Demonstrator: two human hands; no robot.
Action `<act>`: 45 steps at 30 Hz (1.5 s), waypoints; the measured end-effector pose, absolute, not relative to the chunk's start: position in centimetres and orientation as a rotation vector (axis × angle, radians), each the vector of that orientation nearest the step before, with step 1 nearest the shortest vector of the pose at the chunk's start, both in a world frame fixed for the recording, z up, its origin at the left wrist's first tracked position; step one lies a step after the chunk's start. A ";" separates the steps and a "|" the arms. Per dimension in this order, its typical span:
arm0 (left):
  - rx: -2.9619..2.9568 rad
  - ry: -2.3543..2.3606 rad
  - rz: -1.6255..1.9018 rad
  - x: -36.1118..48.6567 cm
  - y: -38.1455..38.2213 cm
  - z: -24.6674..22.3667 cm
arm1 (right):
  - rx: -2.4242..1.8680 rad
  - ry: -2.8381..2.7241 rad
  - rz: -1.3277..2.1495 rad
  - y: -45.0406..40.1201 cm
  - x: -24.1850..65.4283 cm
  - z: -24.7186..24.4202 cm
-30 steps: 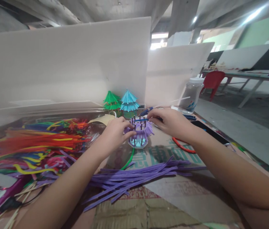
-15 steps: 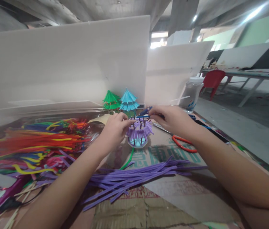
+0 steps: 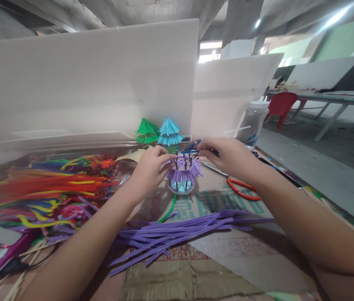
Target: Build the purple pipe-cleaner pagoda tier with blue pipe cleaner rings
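A small pavilion model [image 3: 184,173] stands on the cardboard, with dark posts, a ring of purple fuzzy strips and a pale blue base. On its left, my left hand [image 3: 156,163] reaches the top of the posts, thumb and fingers closed together there. My right hand [image 3: 223,152] grips a dark blue tool [image 3: 191,146] whose thin end lies over the model's top; its kind is not clear. Purple pipe cleaners [image 3: 177,232] lie in a loose pile in front. Behind the model are a green pointed roof [image 3: 146,130] and a light blue one [image 3: 169,130].
Orange-handled scissors [image 3: 242,190] lie under my right forearm. Many coloured pipe cleaners [image 3: 54,184] are heaped on the left, near a purple device [image 3: 1,255] and thin wooden sticks [image 3: 16,288]. A clear jar [image 3: 252,125] stands back right; white panels [image 3: 85,83] rise behind.
Both hands stay at the model with only slight shifts. The fingers of my left hand have lifted a little, and my right hand has moved slightly to the right.
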State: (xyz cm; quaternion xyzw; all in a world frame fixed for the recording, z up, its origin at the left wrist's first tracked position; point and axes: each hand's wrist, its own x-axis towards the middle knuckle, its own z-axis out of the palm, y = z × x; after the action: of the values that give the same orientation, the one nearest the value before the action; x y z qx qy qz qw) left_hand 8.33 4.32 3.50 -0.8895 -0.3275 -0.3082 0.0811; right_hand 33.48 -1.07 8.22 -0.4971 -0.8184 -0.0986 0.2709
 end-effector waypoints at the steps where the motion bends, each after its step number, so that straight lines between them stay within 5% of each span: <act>1: -2.670 -1.018 -0.931 8.5 4.3 3.4 | -1.342 -2.204 -0.272 -1.1 33.5 8.2; 18: -2.806 -1.505 -1.083 8.2 4.3 3.2 | -1.405 -2.154 -0.036 1.5 35.7 7.6; 25: -3.310 -1.560 -1.037 7.6 6.1 1.4 | -1.333 -2.226 0.255 5.0 37.4 5.0; 32: -3.364 -1.134 -0.830 7.1 4.9 2.4 | -1.484 -2.295 0.685 4.3 37.0 4.7; 45: -3.373 -1.079 -0.849 7.4 4.4 2.6 | -1.463 -2.221 0.876 3.7 36.2 5.2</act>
State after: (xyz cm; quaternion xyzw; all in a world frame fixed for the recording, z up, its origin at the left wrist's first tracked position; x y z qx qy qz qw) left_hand 7.35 4.40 2.64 -0.8974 -0.2871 -0.2258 -0.2474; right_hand 36.21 3.70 5.20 -0.5148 -0.7817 0.3084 0.1700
